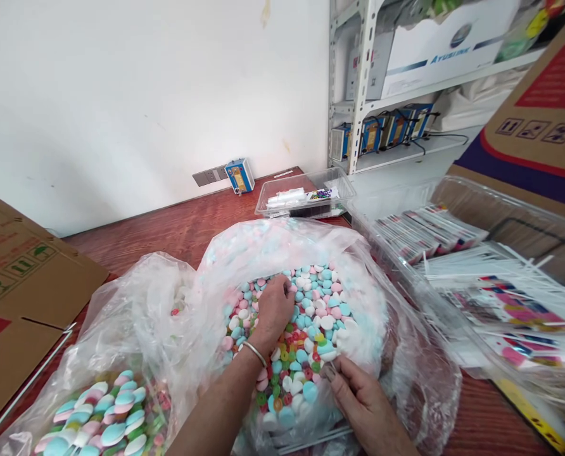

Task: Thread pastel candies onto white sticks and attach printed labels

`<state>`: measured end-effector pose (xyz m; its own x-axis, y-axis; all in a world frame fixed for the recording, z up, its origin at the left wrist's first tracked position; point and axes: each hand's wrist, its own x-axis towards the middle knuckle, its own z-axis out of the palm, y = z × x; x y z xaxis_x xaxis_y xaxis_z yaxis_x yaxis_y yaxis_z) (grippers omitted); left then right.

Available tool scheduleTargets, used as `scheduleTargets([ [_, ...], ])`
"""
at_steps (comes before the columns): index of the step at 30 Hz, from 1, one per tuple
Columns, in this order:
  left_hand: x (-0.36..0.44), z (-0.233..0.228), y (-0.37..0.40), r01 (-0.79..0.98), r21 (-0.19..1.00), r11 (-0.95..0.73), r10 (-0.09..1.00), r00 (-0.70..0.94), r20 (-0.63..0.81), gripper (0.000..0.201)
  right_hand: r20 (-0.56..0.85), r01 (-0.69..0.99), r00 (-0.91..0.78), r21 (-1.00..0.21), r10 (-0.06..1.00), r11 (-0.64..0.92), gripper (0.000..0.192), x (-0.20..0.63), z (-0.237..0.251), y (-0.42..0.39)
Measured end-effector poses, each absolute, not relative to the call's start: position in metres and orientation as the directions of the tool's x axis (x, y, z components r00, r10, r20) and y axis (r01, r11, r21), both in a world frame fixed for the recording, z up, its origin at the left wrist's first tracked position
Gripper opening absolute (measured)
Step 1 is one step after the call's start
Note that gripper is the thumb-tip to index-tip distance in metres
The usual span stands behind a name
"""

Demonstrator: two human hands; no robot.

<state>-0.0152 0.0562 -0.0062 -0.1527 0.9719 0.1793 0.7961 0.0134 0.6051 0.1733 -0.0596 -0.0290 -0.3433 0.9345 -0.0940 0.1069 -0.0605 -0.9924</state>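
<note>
A big clear plastic bag (368,266) in the middle holds several pink, white and blue sweets (318,304) plus small coloured ring sweets. My left hand (273,310) reaches into the bag, fingers curled down among the sweets, a metal bangle on the wrist. My right hand (365,405) is at the bag's near edge, pinching a white stick with a white and blue sweet on it (332,348). More white sticks (311,442) lie under that hand.
A second bag with finished sweet sticks (106,418) lies at the lower left. Cardboard box (21,285) at the left. Clear trays with wrappers and white sticks (496,285) at the right, a small clear tray (306,193) behind, metal shelving (363,82) beyond.
</note>
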Motion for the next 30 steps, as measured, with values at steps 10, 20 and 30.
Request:
scheduleTargets([
  [10, 0.005, 0.037, -0.025, -0.037, 0.99, 0.134, 0.99, -0.031, -0.135, 0.036, -0.026, 0.069, -0.212, -0.998, 0.977, -0.012, 0.032, 0.161, 0.009, -0.039],
  [20, 0.007, 0.026, -0.065, -0.33, 0.92, 0.21, 0.96, -0.108, -0.258, 0.047, -0.011, 0.151, -0.249, -0.988, 0.969, 0.028, 0.029, 0.151, 0.014, -0.051],
  [30, 0.003, 0.024, -0.058, -0.433, 0.893, 0.124, 0.914, -0.301, -0.272, 0.043, -0.143, 0.18, -0.477, -0.982, 0.867, -0.063, 0.028, 0.161, 0.022, -0.082],
])
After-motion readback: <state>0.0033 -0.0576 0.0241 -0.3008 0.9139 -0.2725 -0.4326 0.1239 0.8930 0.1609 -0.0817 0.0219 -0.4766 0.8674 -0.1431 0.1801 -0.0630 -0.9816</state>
